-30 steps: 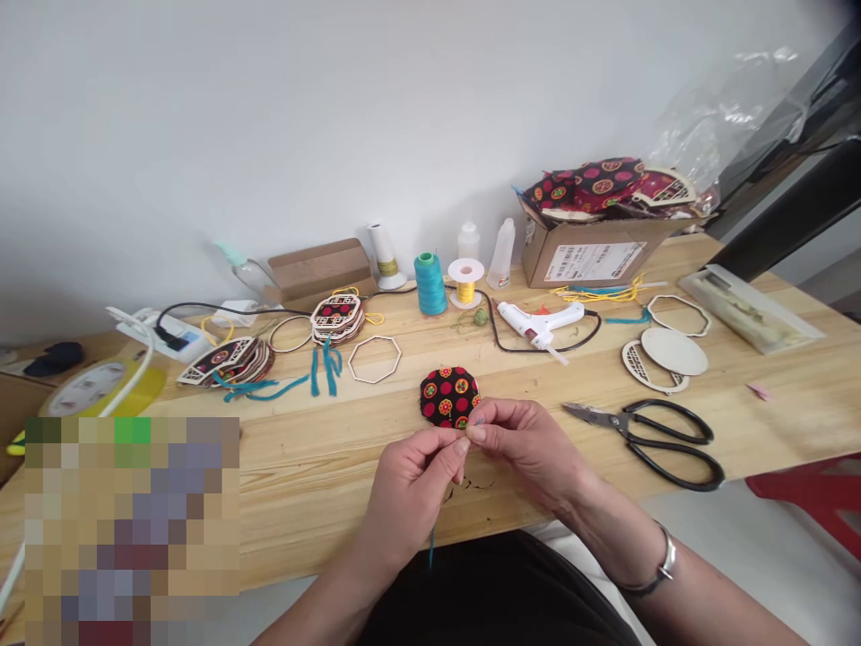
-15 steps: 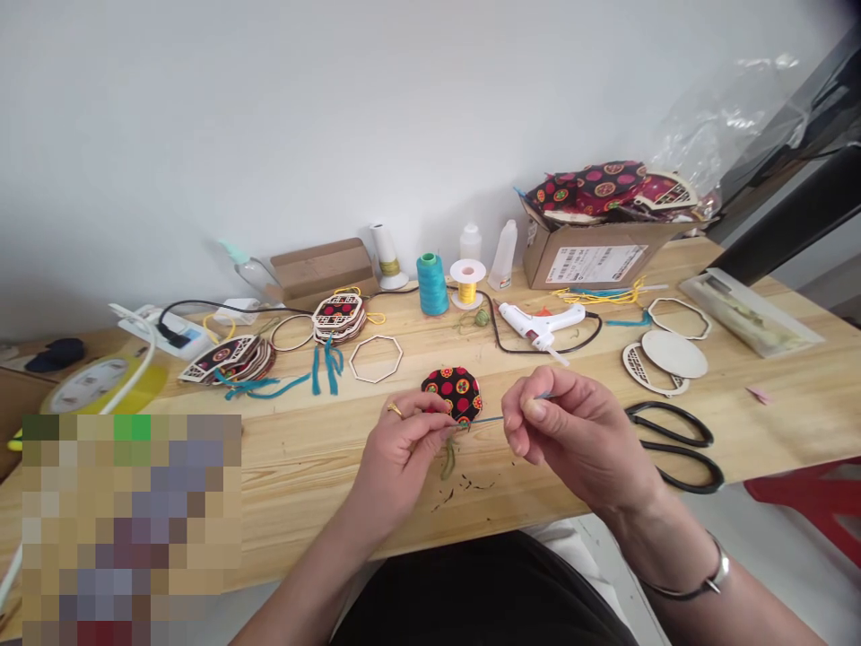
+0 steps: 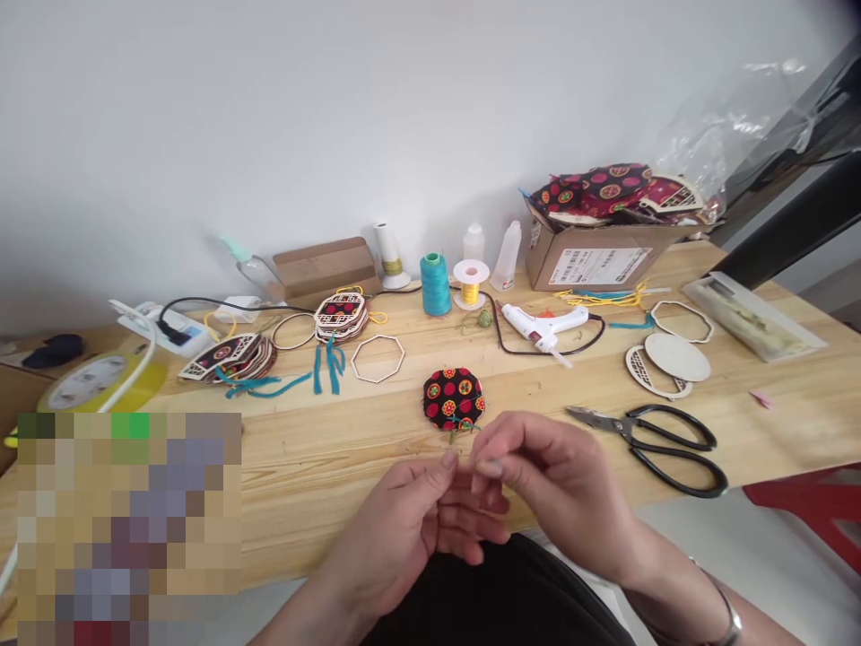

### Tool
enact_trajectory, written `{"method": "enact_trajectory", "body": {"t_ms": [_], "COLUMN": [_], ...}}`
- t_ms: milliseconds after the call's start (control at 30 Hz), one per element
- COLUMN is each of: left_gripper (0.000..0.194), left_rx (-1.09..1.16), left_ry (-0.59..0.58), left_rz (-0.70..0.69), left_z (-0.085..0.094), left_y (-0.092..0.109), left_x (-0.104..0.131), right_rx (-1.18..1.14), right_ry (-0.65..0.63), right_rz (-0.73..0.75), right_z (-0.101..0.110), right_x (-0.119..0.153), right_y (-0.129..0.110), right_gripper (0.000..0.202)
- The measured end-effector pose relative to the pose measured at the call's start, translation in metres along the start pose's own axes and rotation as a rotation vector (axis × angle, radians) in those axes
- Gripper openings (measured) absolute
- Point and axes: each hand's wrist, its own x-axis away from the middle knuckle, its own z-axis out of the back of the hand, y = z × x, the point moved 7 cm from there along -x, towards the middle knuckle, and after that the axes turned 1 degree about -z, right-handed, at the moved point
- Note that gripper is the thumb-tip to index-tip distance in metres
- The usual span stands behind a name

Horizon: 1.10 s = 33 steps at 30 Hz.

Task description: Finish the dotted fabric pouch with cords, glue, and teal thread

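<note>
Close together above the table's front edge are my two hands. My left hand (image 3: 421,516) is open, palm up, with its fingers apart and loosely curled. Over its fingertips, my right hand (image 3: 561,498) pinches thumb against forefinger; what lies in the pinch is too small to make out. Just beyond them a black octagonal fabric piece (image 3: 453,397) with red and orange round motifs lies flat, a bit of blue thread (image 3: 461,422) at its near edge. Black-handled scissors (image 3: 629,431) rest to the right of my right hand.
Behind are a white glue gun (image 3: 548,327), a teal thread cone (image 3: 435,285) and a yellow thread spool (image 3: 470,287). Wooden frames (image 3: 378,359) and stacked ornaments (image 3: 341,314) lie left. A cardboard box (image 3: 592,256) stands back right, a plastic tray (image 3: 753,314) near it.
My left hand has left the fabric piece and turned palm up. Both hands came nearer me and together. The blue thread stretched between them no longer shows; the scissors' blades are uncovered.
</note>
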Motion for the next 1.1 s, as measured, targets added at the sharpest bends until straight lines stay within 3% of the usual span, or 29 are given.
{"method": "enact_trajectory", "body": {"t_ms": [133, 333, 767, 1100], "left_gripper": [0.026, 0.02, 0.014, 0.014], "left_rx": [0.194, 0.137, 0.192, 0.181], "left_ry": [0.01, 0.141, 0.255, 0.251], "left_rz": [-0.051, -0.013, -0.084, -0.112], "left_z": [0.003, 0.016, 0.028, 0.026], "left_y": [-0.003, -0.005, 0.007, 0.008], "left_x": [-0.01, -0.014, -0.021, -0.018], "right_rx": [0.32, 0.586, 0.584, 0.532], "right_ry": [-0.21, -0.396, -0.707, -0.768], "right_rz": [0.102, 0.111, -0.058, -0.112], "right_z": [-0.022, -0.038, -0.052, -0.054], "right_x": [0.016, 0.023, 0.032, 0.032], "right_y": [-0.01, -0.006, 0.014, 0.024], "right_gripper": [0.015, 0.014, 0.017, 0.018]}}
